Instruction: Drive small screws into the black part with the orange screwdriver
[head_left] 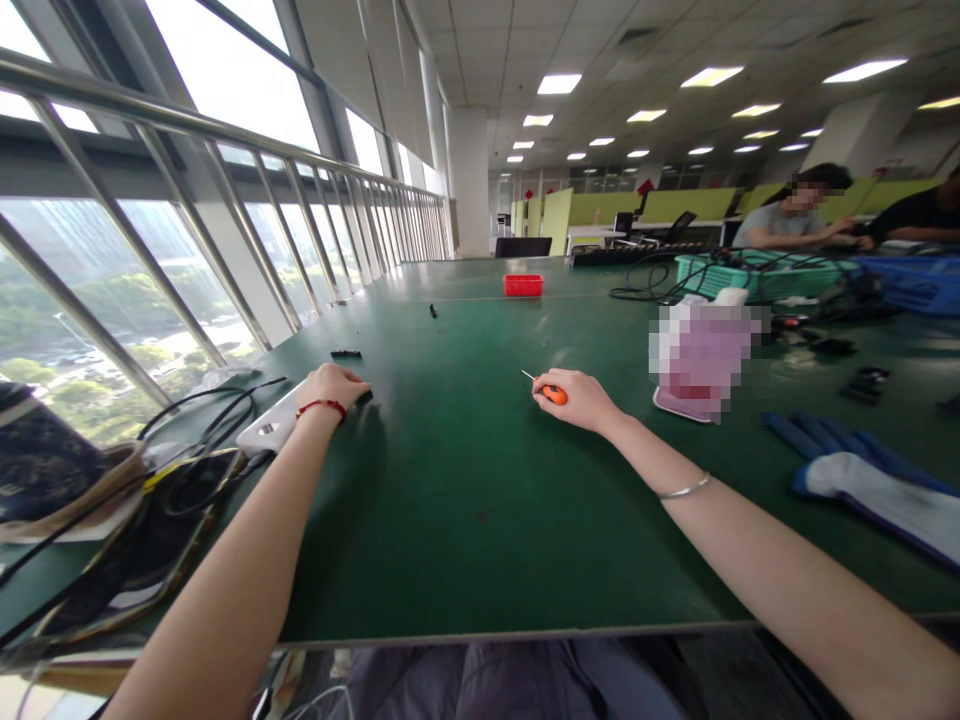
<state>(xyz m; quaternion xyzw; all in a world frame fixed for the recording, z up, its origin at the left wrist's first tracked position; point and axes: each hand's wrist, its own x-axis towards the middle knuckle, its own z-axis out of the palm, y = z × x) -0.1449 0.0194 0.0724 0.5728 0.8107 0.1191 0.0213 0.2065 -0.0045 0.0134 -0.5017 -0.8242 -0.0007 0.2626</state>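
My right hand (576, 398) is closed round the orange handle of a screwdriver (554, 394). Its thin metal shaft points left and slightly up, over the table. On the left, my left hand (336, 384) has its fingers closed on a small black part (364, 397), which is mostly hidden beneath the fingertips. Just beyond that hand lies another black piece (346, 353), short and flat. A white flat object (268, 432) sits partly under my left wrist.
The green table (465, 500) carries a red bin (523, 286) and a tiny black piece (433, 311) farther back. Cables and a dark tray (161, 530) lie left. At right are a pink package (701, 365), gloves (870, 475), a green basket (772, 275) and people seated.
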